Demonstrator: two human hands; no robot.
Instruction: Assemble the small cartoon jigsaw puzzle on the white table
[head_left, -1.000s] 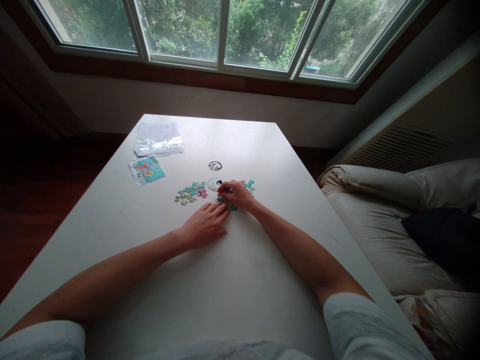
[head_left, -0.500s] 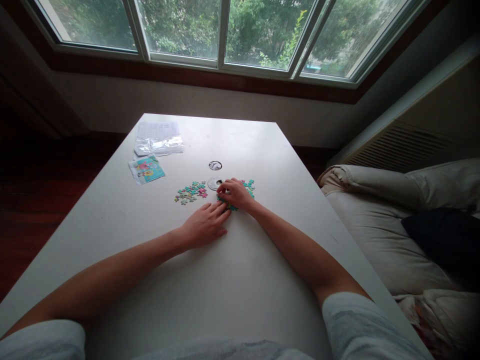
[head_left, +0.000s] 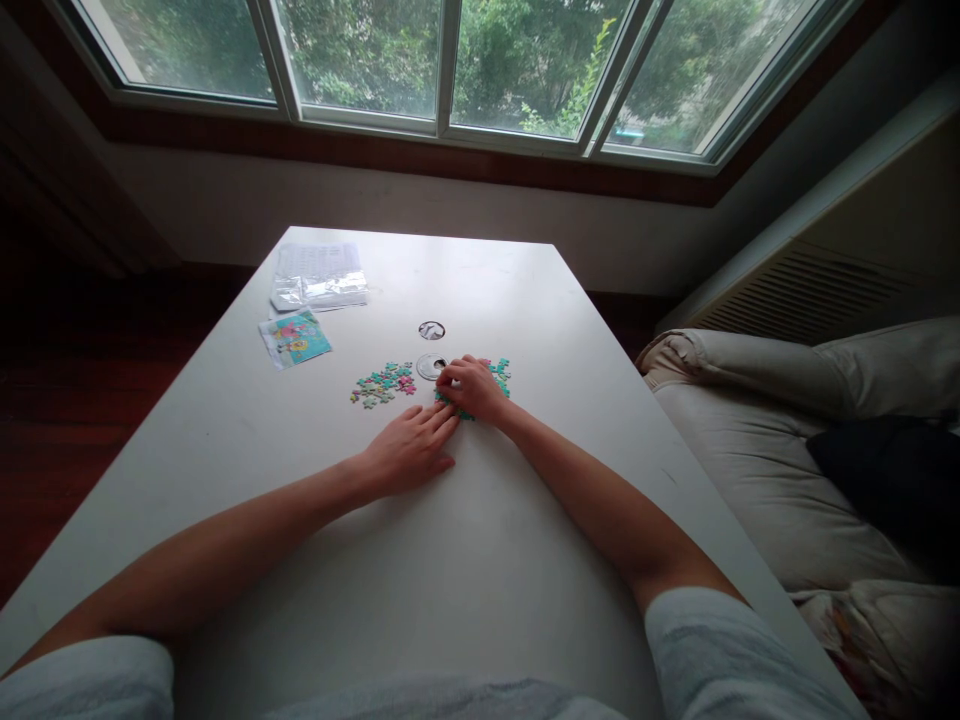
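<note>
My left hand [head_left: 411, 449] lies on the white table [head_left: 315, 590] with its fingers stretched out, their tips by the lower edge of a pile of small puzzle pieces [head_left: 502, 374]. Over that same pile my right hand [head_left: 476, 386] bends its fingers together in a pinch; whatever is between them is too small to make out. Part of the pile is hidden under this hand. Left of it is a second group of green, pink and yellow puzzle pieces [head_left: 382, 385]. A pale round disc [head_left: 429, 367] with a dark spot touches the right fingertips in view.
Behind the disc is a smaller shiny round piece [head_left: 431, 330]. At the table's far left lie a clear plastic bag [head_left: 319, 277] with paper and a colourful picture card [head_left: 297, 338]. A pale sofa [head_left: 742, 440] stands along the right, a window [head_left: 360, 60] beyond.
Almost nothing differs. My left fingertips have drawn back very slightly, while my right hand keeps its place over the pile.
</note>
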